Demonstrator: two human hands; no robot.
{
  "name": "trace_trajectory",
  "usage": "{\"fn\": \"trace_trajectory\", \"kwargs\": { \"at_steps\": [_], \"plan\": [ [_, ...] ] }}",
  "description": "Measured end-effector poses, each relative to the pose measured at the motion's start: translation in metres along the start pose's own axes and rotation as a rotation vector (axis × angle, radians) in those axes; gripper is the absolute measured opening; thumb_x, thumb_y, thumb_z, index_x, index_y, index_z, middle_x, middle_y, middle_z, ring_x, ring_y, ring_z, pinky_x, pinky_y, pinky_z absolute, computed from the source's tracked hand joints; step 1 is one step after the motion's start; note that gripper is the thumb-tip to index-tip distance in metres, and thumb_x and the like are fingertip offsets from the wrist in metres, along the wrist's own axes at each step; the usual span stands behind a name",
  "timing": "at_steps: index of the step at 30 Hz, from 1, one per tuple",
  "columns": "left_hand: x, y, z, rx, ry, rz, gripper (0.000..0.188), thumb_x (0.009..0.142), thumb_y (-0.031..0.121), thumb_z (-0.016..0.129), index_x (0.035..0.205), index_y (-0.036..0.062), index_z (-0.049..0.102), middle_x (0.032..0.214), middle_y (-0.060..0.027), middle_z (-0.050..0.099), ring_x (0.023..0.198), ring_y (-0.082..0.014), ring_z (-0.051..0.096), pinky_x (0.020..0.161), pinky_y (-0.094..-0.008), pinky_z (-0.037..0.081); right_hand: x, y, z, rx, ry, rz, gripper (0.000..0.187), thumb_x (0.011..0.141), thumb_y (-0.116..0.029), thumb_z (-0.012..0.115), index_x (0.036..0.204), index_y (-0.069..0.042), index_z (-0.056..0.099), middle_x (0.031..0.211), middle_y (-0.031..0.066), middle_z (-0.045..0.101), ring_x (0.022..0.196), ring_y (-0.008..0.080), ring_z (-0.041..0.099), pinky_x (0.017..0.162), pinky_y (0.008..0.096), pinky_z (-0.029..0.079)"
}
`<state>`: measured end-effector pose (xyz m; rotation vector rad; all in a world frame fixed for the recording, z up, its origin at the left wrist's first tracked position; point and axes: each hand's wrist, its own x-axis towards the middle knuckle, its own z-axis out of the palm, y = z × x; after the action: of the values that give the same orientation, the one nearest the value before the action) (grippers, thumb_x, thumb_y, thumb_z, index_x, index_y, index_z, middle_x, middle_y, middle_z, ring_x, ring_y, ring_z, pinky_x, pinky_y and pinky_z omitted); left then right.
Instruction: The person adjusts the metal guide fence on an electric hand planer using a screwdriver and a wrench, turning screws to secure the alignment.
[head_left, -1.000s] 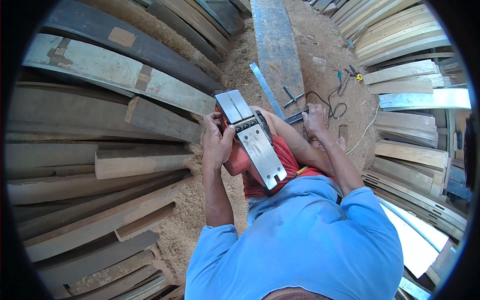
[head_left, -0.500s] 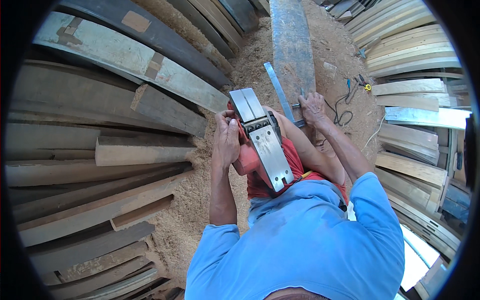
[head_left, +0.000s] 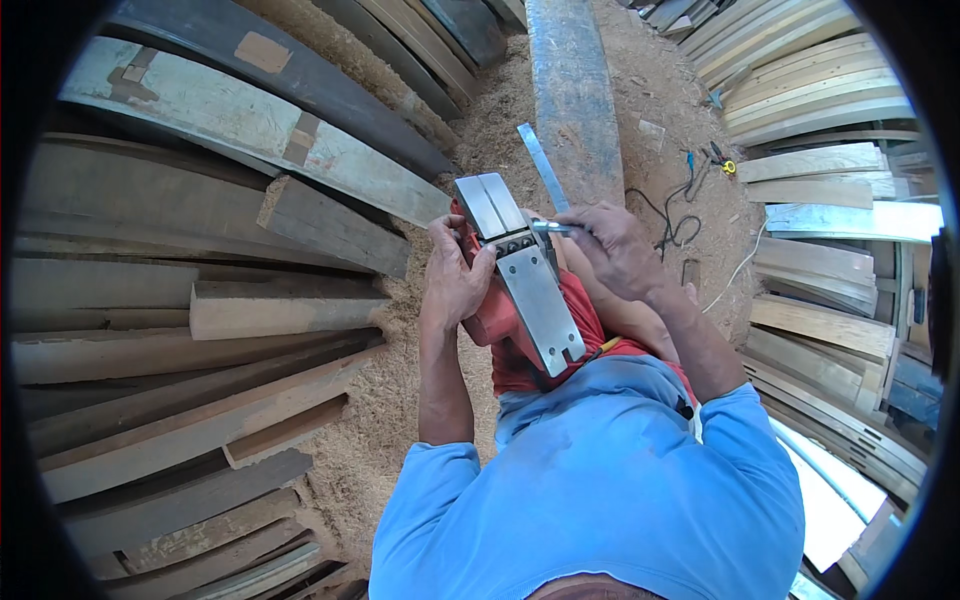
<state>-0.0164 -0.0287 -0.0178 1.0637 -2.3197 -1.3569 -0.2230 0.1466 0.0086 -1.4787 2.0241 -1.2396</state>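
A red electric hand planer [head_left: 545, 320] lies sole-up across my lap, its two metal sole plates facing me. Between the plates sits the cutter drum [head_left: 515, 246] with several bolts. My left hand [head_left: 456, 280] grips the planer's left side near the front plate. In my right hand [head_left: 618, 248] is a small metal wrench [head_left: 553, 227], its tip at the right end of the cutter drum; whether it sits on a bolt I cannot tell. Beyond that hand a steel square's blade [head_left: 543, 165] lies on the board, its lower end hidden.
A long worn board [head_left: 575, 80] runs away from me over sawdust-covered ground. Dark timber beams [head_left: 150, 195] are stacked on the left. Lighter planks [head_left: 810, 85] stand in piles on the right. A dark cord [head_left: 668, 215] and yellow-handled pliers [head_left: 728, 167] lie on the ground at right.
My right hand has come up from the board beside the square to the planer, bringing the wrench to the cutter drum. The left hand keeps its grip, its thumb shifted slightly.
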Motion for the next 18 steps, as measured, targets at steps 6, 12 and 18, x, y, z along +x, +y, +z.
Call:
{"fn": "trace_trajectory", "kwargs": {
  "at_steps": [6,12,18],
  "plan": [
    [-0.004,0.011,-0.001,0.006,0.018,-0.012,0.053,0.097,0.017,0.063,0.138,-0.0009,0.034,0.113,-0.0211,0.064,0.1,-0.0287,0.068,0.091,-0.0431,0.054,-0.006,-0.008,0.006,-0.07,-0.083,0.102,0.02,0.099,-0.015,0.062,0.11,-0.001,0.071,0.096,0.0203,0.074,0.082,0.0364,0.07,0.076,0.0468,0.055],
    [-0.003,0.012,0.002,0.079,0.034,0.014,0.052,0.097,0.018,0.061,0.138,-0.0021,0.034,0.118,-0.0258,0.064,0.108,-0.0355,0.068,0.097,-0.0455,0.052,-0.002,-0.013,0.016,-0.028,-0.143,0.221,0.025,0.1,-0.018,0.059,0.108,0.002,0.072,0.087,0.0177,0.074,0.081,0.0321,0.073,0.074,0.0434,0.056],
    [-0.003,0.017,0.003,0.06,0.025,-0.007,0.052,0.098,0.019,0.061,0.137,-0.0022,0.034,0.121,-0.029,0.062,0.115,-0.0421,0.067,0.101,-0.0476,0.05,0.006,-0.013,0.02,-0.058,-0.194,0.293,0.03,0.102,-0.02,0.056,0.104,0.006,0.071,0.08,0.0158,0.075,0.072,0.0265,0.074,0.072,0.0409,0.057]
  ]
}}
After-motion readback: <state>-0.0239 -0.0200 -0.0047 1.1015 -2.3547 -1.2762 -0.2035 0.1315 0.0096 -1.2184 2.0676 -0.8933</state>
